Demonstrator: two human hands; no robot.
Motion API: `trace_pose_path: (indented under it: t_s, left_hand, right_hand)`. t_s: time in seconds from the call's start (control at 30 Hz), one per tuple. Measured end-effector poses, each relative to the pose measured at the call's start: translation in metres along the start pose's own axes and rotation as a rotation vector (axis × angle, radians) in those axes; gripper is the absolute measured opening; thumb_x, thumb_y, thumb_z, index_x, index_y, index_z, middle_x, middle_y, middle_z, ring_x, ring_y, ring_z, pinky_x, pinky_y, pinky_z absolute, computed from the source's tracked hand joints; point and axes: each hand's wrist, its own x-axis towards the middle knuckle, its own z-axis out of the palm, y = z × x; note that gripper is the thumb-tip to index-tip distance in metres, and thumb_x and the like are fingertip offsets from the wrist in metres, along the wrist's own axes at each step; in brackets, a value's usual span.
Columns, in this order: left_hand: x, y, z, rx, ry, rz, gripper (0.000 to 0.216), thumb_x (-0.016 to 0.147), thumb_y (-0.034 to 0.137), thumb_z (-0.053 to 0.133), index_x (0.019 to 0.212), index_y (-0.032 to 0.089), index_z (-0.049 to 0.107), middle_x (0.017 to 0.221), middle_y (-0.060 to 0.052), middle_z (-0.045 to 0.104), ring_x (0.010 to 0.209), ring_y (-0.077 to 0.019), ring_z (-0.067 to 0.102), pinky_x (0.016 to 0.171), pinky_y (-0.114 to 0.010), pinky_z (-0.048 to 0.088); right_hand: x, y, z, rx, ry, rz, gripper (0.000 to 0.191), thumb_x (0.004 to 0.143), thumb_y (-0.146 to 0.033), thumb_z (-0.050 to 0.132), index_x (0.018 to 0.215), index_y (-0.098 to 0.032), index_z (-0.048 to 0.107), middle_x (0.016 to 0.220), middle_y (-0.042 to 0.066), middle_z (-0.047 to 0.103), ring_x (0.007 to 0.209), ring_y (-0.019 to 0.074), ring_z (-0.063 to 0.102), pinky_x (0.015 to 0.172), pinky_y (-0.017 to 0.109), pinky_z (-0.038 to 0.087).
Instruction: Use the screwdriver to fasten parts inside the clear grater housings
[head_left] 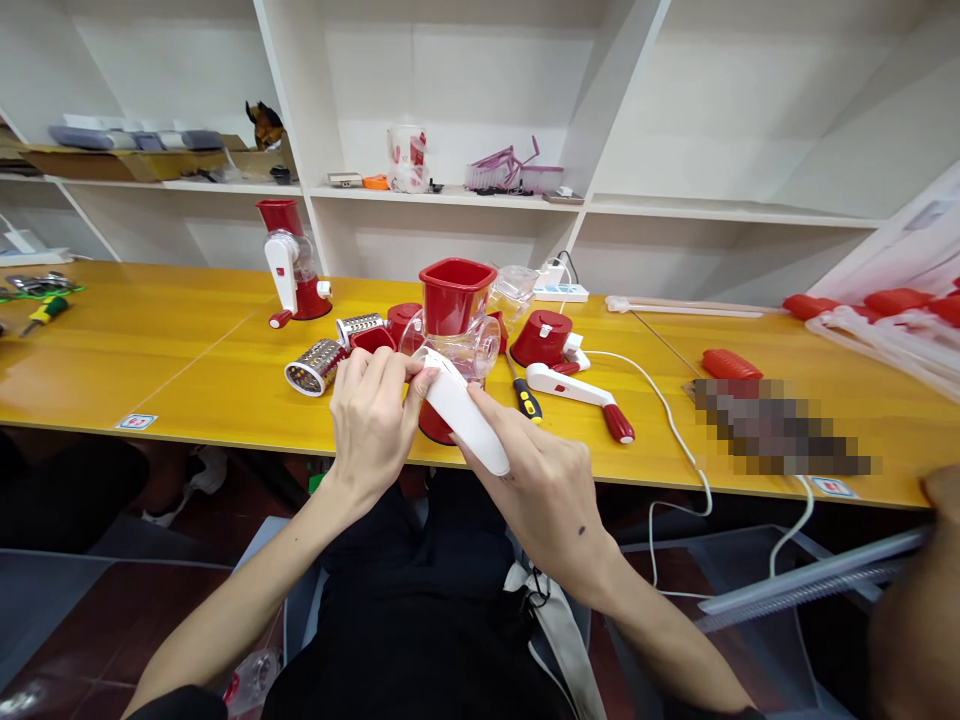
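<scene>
A red and clear rotary grater (454,318) stands at the near edge of the yellow table (187,370). Its white crank handle (463,412) slants down toward me. My left hand (371,420) pinches the handle's upper end with closed fingers. My right hand (544,480) wraps under the handle's lower end, index finger lying along it. Two metal grater drums (315,366) lie just left of the grater.
A second assembled grater (289,262) stands further back on the left. A red base (541,338), a loose white crank (577,390), a screwdriver (525,396) and a white cable (675,430) lie to the right. White shelves (450,195) rise behind the table.
</scene>
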Motion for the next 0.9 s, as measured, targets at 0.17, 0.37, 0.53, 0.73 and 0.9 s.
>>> trace_pose_path:
  t_s: [0.17, 0.37, 0.53, 0.73, 0.9]
  left_hand:
    - [0.001, -0.004, 0.002, -0.028, -0.042, 0.048, 0.029, 0.107, 0.036, 0.052, 0.083, 0.020, 0.058, 0.075, -0.003, 0.064, 0.073, -0.0214, 0.049, 0.073, -0.035, 0.039]
    - [0.004, -0.001, -0.009, -0.033, 0.002, 0.101, 0.027, 0.105, 0.033, 0.055, 0.083, 0.020, 0.059, 0.074, -0.002, 0.063, 0.072, -0.0205, 0.049, 0.077, -0.037, 0.038]
    - [0.006, -0.002, -0.016, 0.004, -0.019, 0.092, 0.028, 0.104, 0.036, 0.057, 0.082, 0.020, 0.060, 0.074, -0.003, 0.062, 0.074, -0.0221, 0.053, 0.079, -0.040, 0.039]
    - [0.018, -0.013, -0.048, 0.057, -0.047, -0.052, 0.027, 0.103, 0.043, 0.057, 0.085, 0.024, 0.063, 0.079, -0.005, 0.066, 0.081, -0.0256, 0.059, 0.084, -0.047, 0.042]
    - [0.028, -0.060, -0.051, 0.130, -0.027, -0.136, 0.029, 0.100, 0.045, 0.062, 0.084, 0.021, 0.065, 0.084, -0.003, 0.071, 0.084, -0.0233, 0.060, 0.084, -0.042, 0.043]
  right_hand:
    - [0.000, -0.006, 0.000, 0.019, -0.048, 0.043, 0.041, 0.095, -0.026, 0.063, 0.133, -0.010, 0.063, 0.106, 0.005, 0.078, 0.065, 0.0094, 0.070, 0.060, 0.024, 0.053]
    - [-0.003, -0.016, -0.015, 0.100, -0.101, 0.080, 0.043, 0.097, -0.025, 0.059, 0.136, -0.009, 0.059, 0.113, 0.006, 0.077, 0.076, 0.0129, 0.075, 0.063, 0.024, 0.055]
    - [0.003, -0.011, -0.021, 0.334, -0.315, 0.228, 0.040, 0.097, -0.027, 0.058, 0.134, -0.014, 0.061, 0.094, 0.004, 0.078, 0.070, 0.0130, 0.073, 0.058, 0.022, 0.047]
    - [0.002, -0.008, -0.015, 0.445, -0.405, 0.196, 0.028, 0.096, -0.033, 0.061, 0.120, -0.019, 0.067, 0.079, -0.003, 0.074, 0.056, 0.0061, 0.061, 0.053, 0.018, 0.036]
    - [0.001, -0.003, -0.017, 0.490, -0.334, 0.197, 0.034, 0.095, -0.039, 0.062, 0.123, -0.020, 0.065, 0.084, -0.002, 0.075, 0.061, 0.0050, 0.063, 0.055, 0.016, 0.040]
